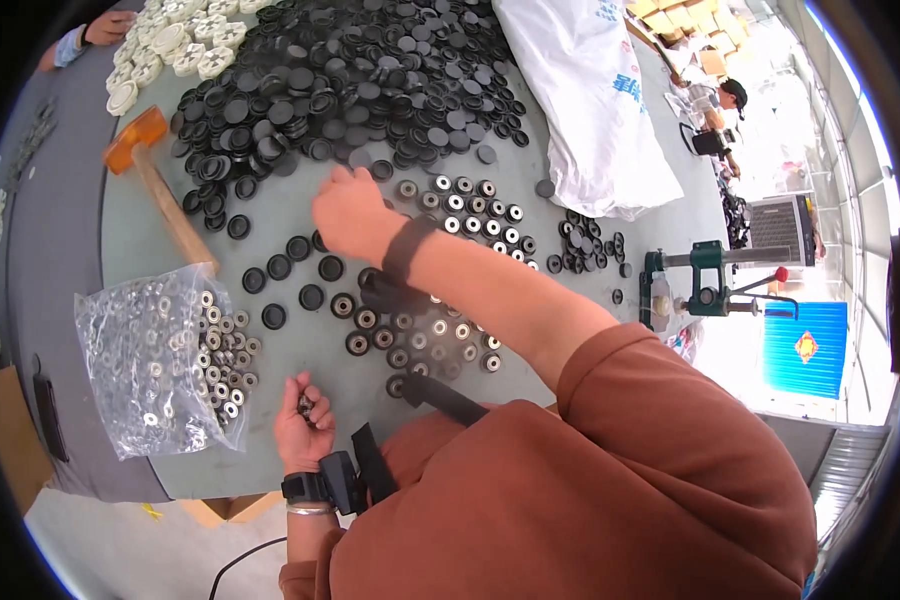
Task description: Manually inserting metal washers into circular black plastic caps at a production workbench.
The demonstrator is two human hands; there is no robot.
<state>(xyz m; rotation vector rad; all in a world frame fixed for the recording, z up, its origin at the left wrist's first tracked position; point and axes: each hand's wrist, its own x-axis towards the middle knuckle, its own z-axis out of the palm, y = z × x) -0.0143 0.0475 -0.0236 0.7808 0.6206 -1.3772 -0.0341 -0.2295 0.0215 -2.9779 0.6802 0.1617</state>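
Observation:
My left hand (305,420) is near the table's front edge, its fingers curled round a few small metal bearings (306,404). My right hand (355,212) reaches across to the near edge of a big heap of round black plastic caps (300,80). Its fingers are bent in, and whatever they hold is hidden. Beside and below it lie loose black caps (279,267). Under my right forearm sit rows of black caps with bearings set in them (366,318), partly covered by the arm. A clear plastic bag (135,350) spills loose bearings (220,370) left of my left hand.
An orange-headed mallet (160,180) lies at the left. White plastic parts (185,45) are piled far left, near another person's hand (108,28). A white sack (600,120) lies at far right, with a green hand press (708,278) beyond. Another person (710,110) works in the background.

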